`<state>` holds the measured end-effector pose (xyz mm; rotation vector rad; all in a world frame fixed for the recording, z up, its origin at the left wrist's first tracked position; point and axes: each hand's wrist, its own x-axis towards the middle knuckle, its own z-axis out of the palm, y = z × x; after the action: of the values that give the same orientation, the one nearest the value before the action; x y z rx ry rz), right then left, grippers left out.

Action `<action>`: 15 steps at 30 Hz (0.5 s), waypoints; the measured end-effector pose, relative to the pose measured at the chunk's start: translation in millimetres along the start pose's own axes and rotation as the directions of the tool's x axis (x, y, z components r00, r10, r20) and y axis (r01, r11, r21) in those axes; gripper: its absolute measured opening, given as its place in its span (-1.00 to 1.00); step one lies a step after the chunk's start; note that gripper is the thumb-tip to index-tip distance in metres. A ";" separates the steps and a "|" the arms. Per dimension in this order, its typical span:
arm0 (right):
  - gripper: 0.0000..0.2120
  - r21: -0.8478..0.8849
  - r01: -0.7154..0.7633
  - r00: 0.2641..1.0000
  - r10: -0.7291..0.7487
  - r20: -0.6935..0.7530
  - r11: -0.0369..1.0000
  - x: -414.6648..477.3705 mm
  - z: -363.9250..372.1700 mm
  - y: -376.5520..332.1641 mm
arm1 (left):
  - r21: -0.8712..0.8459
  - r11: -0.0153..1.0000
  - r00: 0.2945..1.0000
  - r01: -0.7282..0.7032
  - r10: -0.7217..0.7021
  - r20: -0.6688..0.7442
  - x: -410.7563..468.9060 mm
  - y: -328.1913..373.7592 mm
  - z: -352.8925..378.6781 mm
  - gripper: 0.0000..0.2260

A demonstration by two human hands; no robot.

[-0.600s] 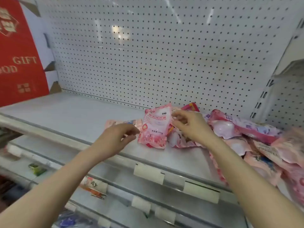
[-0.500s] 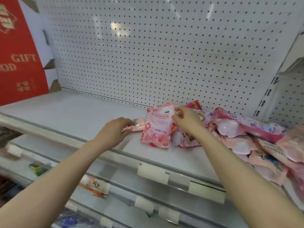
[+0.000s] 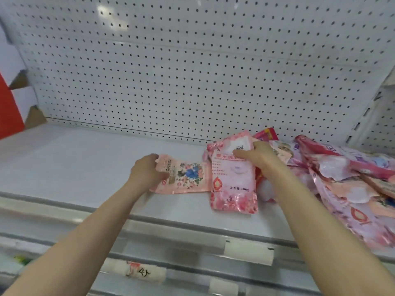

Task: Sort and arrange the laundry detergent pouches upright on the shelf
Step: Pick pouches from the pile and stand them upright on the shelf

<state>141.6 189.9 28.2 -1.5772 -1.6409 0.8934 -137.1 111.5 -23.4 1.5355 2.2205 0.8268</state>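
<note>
My left hand (image 3: 147, 174) grips the left end of a pink pouch with a blue flower print (image 3: 188, 175), which lies flat on the white shelf (image 3: 74, 159). My right hand (image 3: 258, 157) pinches the top of a second pink pouch (image 3: 234, 184) that leans tilted, its bottom edge near the shelf's front. Behind and to the right lies a jumbled heap of pink pouches (image 3: 346, 180), lying flat and overlapping.
A white pegboard wall (image 3: 192, 71) backs the shelf. A red box (image 3: 10, 112) stands at the far left. The shelf's front rail (image 3: 175, 229) carries price label holders, and lower shelves with a label marked 4 (image 3: 141, 273) sit below.
My left hand has taken hold of the flower-print pouch and drawn it out to the left. My right hand has shifted its grip on the tilted pouch's top. The view has moved right.
</note>
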 end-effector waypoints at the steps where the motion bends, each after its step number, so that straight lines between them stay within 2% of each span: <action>1: -0.85 0.050 0.001 1.000 -0.001 0.001 0.999 -5.6 -3.3 -3.9 | -0.095 0.995 0.999 -0.035 0.033 -0.019 4.9 -2.5 -5.8 -0.61; 3: -0.87 0.136 0.009 1.000 -0.005 -0.027 0.991 -19.0 -9.4 -12.8 | -0.303 0.949 0.996 -0.086 0.080 -0.033 14.3 -2.9 -21.3 -0.82; 5: -0.89 0.215 0.035 0.998 -0.024 -0.055 0.976 -30.6 -12.7 -24.3 | -0.401 0.904 0.989 -0.145 0.131 -0.060 25.3 1.3 -40.0 -0.91; 9: -0.90 0.307 0.108 0.988 -0.069 -0.138 0.946 -37.5 -6.0 -48.1 | -0.369 0.891 0.965 -0.263 0.234 -0.122 44.3 11.5 -72.0 -0.95; 15: -0.93 0.447 0.195 0.960 -0.077 -0.269 0.873 -7.5 31.0 -81.6 | -0.340 0.901 0.961 -0.268 0.225 -0.160 54.0 15.8 -87.3 -0.93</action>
<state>72.2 179.5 80.7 -1.1635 -1.2262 0.8993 -194.2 141.1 58.2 1.6337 1.8308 1.3484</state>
